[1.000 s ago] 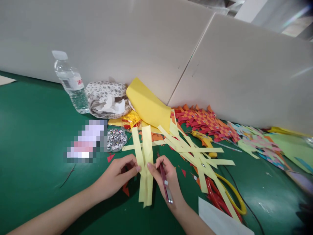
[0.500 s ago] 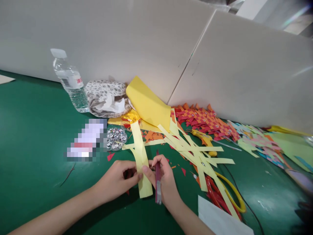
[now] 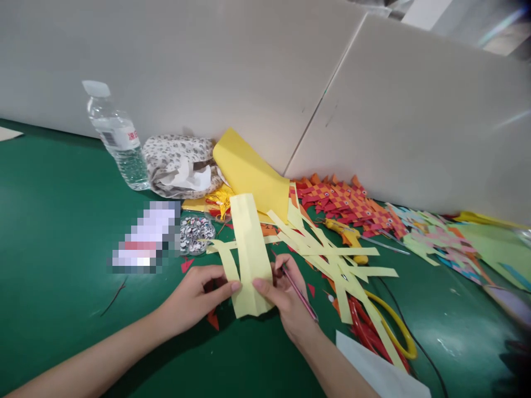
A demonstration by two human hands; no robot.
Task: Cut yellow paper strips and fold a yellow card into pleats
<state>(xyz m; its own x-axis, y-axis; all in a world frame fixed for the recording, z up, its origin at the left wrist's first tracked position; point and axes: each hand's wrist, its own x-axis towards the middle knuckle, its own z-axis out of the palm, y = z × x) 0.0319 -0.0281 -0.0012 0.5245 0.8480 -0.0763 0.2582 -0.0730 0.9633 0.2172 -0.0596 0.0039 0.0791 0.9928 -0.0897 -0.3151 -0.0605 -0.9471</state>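
A pale yellow sheet of paper [image 3: 251, 243] with lengthwise creases is held up in front of me. Along its left side a strip [image 3: 228, 260] is split off at the top and stays joined lower down. My left hand [image 3: 201, 298] pinches the lower left edge between thumb and fingers. On the lower right, the thumb of my right hand [image 3: 288, 298] presses the paper against fingers hidden behind it. A slim maroon tool [image 3: 299, 293], apparently a craft knife, is tucked in that same hand, pointing back toward the wrist.
Loose yellow strips [image 3: 332, 254] lie to the right, beside red-handled scissors [image 3: 363, 331] and a yellow glue gun [image 3: 350, 237]. Woven paper fish [image 3: 344, 202] are piled behind. At left are a bottle [image 3: 118, 138], googly eyes [image 3: 196, 235] and a blurred phone [image 3: 145, 235].
The folded paper is now opened out wider, with a split strip at its left. The maroon tool has swung from upright to slanting back over the right hand.
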